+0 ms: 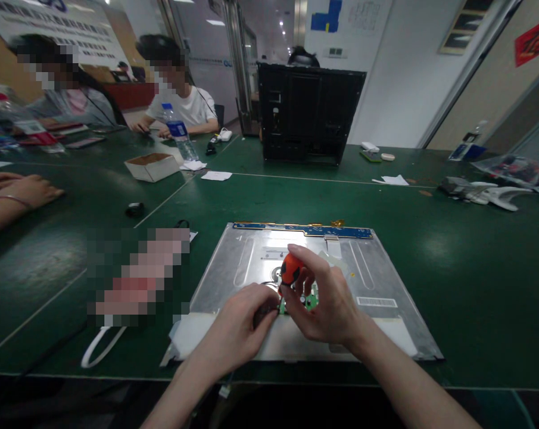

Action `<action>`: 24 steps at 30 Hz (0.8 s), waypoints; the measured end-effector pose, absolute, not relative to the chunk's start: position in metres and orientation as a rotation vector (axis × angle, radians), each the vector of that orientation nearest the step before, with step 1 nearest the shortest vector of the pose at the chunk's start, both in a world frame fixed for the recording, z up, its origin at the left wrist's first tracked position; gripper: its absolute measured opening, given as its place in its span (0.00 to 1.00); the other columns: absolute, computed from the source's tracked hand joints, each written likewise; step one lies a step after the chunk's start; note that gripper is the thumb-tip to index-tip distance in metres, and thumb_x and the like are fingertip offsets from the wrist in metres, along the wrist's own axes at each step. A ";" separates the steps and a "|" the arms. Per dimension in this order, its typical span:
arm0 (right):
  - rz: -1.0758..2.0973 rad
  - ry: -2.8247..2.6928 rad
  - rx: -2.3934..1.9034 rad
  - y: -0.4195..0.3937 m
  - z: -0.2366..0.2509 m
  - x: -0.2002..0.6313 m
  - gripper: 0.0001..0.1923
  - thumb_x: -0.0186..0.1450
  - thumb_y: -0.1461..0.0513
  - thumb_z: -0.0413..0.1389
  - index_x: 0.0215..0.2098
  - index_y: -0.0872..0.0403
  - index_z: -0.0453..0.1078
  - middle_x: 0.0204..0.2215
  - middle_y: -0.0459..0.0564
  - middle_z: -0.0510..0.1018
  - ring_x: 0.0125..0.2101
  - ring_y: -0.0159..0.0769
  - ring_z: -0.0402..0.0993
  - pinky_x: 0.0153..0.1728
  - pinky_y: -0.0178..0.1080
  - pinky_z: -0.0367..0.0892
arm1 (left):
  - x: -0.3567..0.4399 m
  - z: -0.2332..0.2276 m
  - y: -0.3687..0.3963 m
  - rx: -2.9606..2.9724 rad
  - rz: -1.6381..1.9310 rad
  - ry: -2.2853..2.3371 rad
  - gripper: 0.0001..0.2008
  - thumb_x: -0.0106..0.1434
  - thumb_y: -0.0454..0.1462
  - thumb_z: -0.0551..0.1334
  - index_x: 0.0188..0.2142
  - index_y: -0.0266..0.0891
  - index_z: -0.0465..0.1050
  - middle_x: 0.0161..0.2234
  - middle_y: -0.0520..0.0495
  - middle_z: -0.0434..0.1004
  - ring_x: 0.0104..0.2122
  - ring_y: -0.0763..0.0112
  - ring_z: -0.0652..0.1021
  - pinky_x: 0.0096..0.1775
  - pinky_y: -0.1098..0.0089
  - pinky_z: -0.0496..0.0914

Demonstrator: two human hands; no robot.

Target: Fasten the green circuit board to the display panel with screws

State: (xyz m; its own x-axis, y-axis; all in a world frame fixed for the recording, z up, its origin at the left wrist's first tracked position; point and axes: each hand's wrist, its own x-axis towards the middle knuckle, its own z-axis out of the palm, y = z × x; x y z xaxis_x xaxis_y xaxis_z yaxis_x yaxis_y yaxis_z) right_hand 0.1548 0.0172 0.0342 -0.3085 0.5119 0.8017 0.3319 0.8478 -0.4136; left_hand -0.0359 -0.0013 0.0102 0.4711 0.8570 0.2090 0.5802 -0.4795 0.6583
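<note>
**Q:** What occupies the near edge of the green table [452, 262]?

**A:** Two bare hands meeting over a metal display panel [251, 256] that lies flat, back side up, so its fittings face the worker. The right hand [329, 304] is closed round an orange-handled screwdriver [290, 269], held upright with the handle uppermost; a vertical tool suits a fastener set into a flat surface. The left hand [242, 325] is curled, fingertips pinched beside the tool's lower end, apparently steadying it or something small there; what it pinches is too hidden to tell.

**Q:** Where does the tool's tip rest?

**A:** At a small green circuit board [311, 301] near the panel's front middle, partly covered by the fingers. A white strip [198, 336] runs along the panel's near edge.

**Q:** And farther out?

**A:** A blue circuit strip [302, 229] borders the panel's far edge. Left of the panel lies a white cable loop [100, 348], and a co-worker's hand [25, 190] rests on the table at the far left. Beyond are an open cardboard box [153, 165], a water bottle [177, 134] and a black monitor casing [307, 113] standing upright. Two seated people work at the far left end.
</note>
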 end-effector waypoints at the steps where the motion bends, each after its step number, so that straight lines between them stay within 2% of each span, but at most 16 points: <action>1: 0.204 -1.924 -0.625 0.017 0.034 0.155 0.32 0.66 0.67 0.53 0.66 0.54 0.50 0.38 0.51 0.78 0.23 0.29 0.70 0.20 0.33 0.68 | -0.036 0.010 -0.002 2.216 0.725 1.188 0.05 0.64 0.33 0.54 0.35 0.39 0.69 0.33 0.47 0.75 0.33 0.66 0.74 0.36 0.66 0.67; 6: 0.173 -1.905 -0.611 0.020 0.035 0.154 0.29 0.68 0.62 0.56 0.64 0.51 0.53 0.37 0.48 0.77 0.23 0.28 0.68 0.20 0.32 0.68 | -0.036 0.008 -0.001 2.225 0.742 1.172 0.06 0.65 0.33 0.54 0.36 0.40 0.69 0.33 0.47 0.74 0.33 0.66 0.74 0.36 0.66 0.68; 11: 0.156 -1.923 -0.634 0.020 0.038 0.155 0.28 0.69 0.63 0.55 0.65 0.49 0.54 0.35 0.46 0.75 0.25 0.29 0.69 0.21 0.32 0.67 | -0.035 0.011 -0.001 2.211 0.738 1.166 0.06 0.65 0.33 0.54 0.37 0.39 0.69 0.34 0.46 0.75 0.34 0.65 0.74 0.37 0.65 0.68; 18: 0.171 -1.962 -0.673 0.018 0.036 0.156 0.34 0.68 0.65 0.53 0.69 0.53 0.47 0.38 0.51 0.77 0.23 0.30 0.70 0.20 0.34 0.69 | -0.036 0.012 -0.002 2.208 0.724 1.193 0.05 0.64 0.32 0.55 0.35 0.39 0.69 0.32 0.47 0.75 0.32 0.66 0.74 0.35 0.66 0.68; 24: 0.229 -1.937 -0.619 0.018 0.034 0.156 0.34 0.64 0.68 0.54 0.67 0.54 0.50 0.38 0.50 0.78 0.24 0.30 0.71 0.20 0.34 0.70 | -0.036 0.011 -0.002 2.206 0.733 1.186 0.05 0.64 0.32 0.55 0.35 0.39 0.69 0.32 0.47 0.75 0.33 0.65 0.74 0.36 0.66 0.68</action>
